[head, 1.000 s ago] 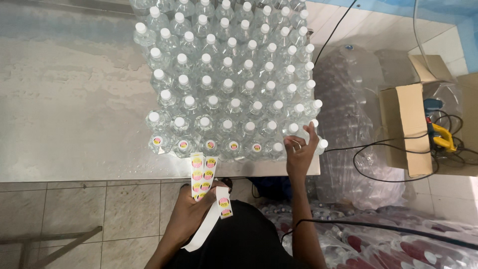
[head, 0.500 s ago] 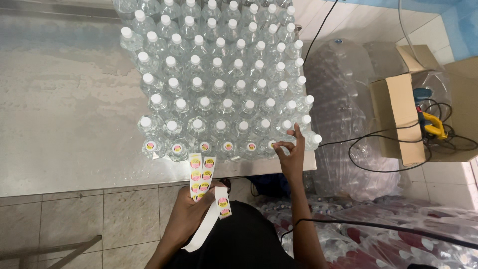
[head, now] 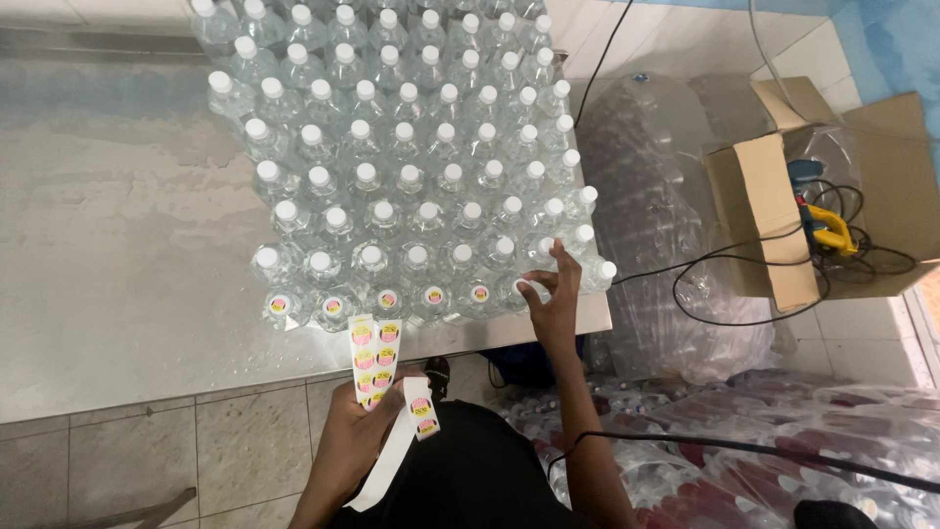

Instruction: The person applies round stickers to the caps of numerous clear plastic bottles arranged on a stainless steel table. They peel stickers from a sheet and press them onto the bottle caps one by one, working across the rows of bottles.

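While your left hand (head: 357, 436) stays low over the floor tiles (head: 157, 460), it is closed around a strip of round stickers (head: 374, 360), pink and yellow on white backing paper. The strip stands up from your fist towards the table edge, and a loose tail of the backing paper (head: 387, 460) curls down past your wrist, with one sticker still on a short flap beside it.

Your right hand (head: 550, 299) is up at the near right corner of the block of bottles (head: 411, 167). Its fingers are spread loosely and the fingertips (head: 537, 286) rest on the cap of the front-row bottle (head: 516, 290) there; whether a sticker sits under them you cannot tell from this view.

These clear plastic bottles with white caps stand packed in tight rows on the steel table (head: 117, 245). Along the front row, five caps already carry a round sticker (head: 388, 300), from the left end up to the bottle just beside your fingers. Caps in the rows behind are plain white.

To the right of the table, a big clear bag of empty bottles (head: 656, 225) leans on the floor. Beyond it an open cardboard box (head: 764, 216) holds a yellow-handled tool (head: 830, 231), and a black cable (head: 725, 318) loops out from it across the bag.
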